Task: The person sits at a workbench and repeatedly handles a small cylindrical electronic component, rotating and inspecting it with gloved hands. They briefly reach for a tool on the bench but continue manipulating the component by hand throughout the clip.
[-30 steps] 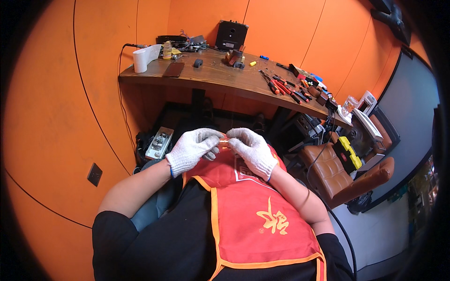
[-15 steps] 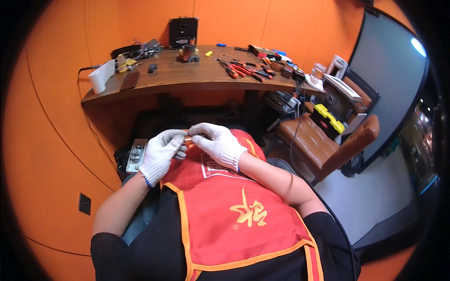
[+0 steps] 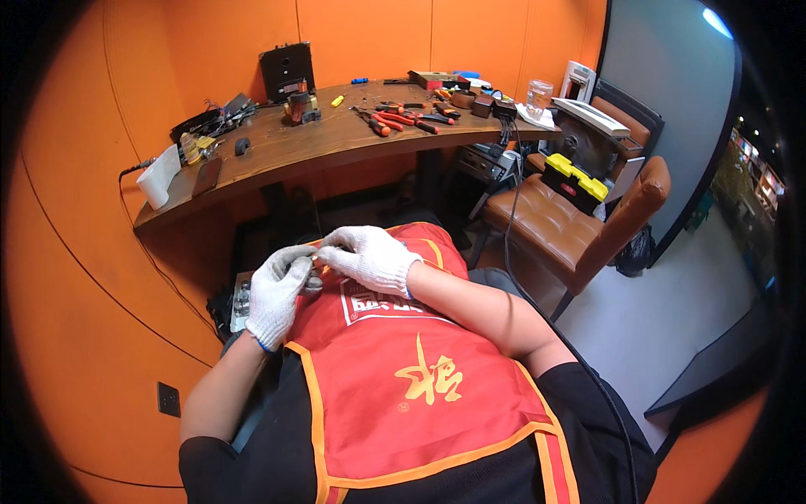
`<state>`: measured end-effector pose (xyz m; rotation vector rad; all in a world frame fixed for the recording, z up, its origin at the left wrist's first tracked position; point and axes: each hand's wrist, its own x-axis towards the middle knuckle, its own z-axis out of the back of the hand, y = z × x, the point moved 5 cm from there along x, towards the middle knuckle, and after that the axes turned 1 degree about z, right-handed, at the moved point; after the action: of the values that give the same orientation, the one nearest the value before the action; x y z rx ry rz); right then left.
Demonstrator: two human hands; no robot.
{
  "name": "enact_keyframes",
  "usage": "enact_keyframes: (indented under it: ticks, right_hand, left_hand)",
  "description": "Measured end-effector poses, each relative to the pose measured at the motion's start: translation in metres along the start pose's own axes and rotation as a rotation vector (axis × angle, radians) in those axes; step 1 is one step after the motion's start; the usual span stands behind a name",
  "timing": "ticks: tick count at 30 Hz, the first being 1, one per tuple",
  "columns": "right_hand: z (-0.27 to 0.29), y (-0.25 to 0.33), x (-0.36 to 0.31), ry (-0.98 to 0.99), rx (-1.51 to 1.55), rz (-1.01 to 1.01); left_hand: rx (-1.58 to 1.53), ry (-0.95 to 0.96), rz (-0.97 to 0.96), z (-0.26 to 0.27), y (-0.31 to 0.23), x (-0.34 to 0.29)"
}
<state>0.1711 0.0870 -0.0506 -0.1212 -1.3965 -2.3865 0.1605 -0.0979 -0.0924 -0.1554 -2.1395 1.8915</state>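
My left hand [image 3: 275, 294] and my right hand [image 3: 368, 256] both wear white knit gloves and meet in front of my chest, over a red apron with orange trim [image 3: 403, 370]. Their fingertips pinch a small object [image 3: 314, 270] between them; it is too small and too covered to tell what it is. Just left of my left hand lies a small grey device [image 3: 242, 301], low down by my lap.
A curved wooden desk [image 3: 336, 143] ahead carries red-handled pliers [image 3: 395, 118], a black box [image 3: 287, 72], a white roll [image 3: 158, 178] and a glass [image 3: 539, 91]. A brown leather chair [image 3: 579, 227] with a yellow-and-black case [image 3: 576, 181] stands to the right. Orange walls surround me.
The view has swung so the desk and chair sit further right and lower. My hands stay joined at my chest, fingertips still pinched together.
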Motion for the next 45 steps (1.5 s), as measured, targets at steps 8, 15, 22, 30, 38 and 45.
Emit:
enact_keyframes:
  ticks: [8, 15, 22, 30, 38, 45]
  right_hand:
    - [0.044, -0.003, 0.018, 0.062, 0.061, -0.015]
    - [0.042, -0.064, 0.048, 0.124, 0.507, -0.257]
    - [0.048, -0.084, 0.096, 0.193, 0.607, -0.288]
    - [0.057, -0.106, 0.117, 0.176, 0.752, -0.218]
    - [0.054, -0.136, 0.103, 0.108, 0.497, -0.204]
    - [0.068, -0.152, 0.109, 0.080, 0.488, -0.185]
  left_hand:
    - [0.878, 0.210, -0.048, 0.009, -0.001, 0.010]
    - [1.032, 0.536, 0.549, 0.073, 0.036, 0.008]
    - [0.358, 0.492, 0.783, 0.089, 0.080, -0.012]
    - [0.303, 0.256, 0.935, 0.107, 0.072, 0.018]
    - [0.578, 0.231, 0.924, 0.125, 0.052, 0.094]
    - [0.365, 0.577, 1.127, 0.087, 0.030, 0.102]
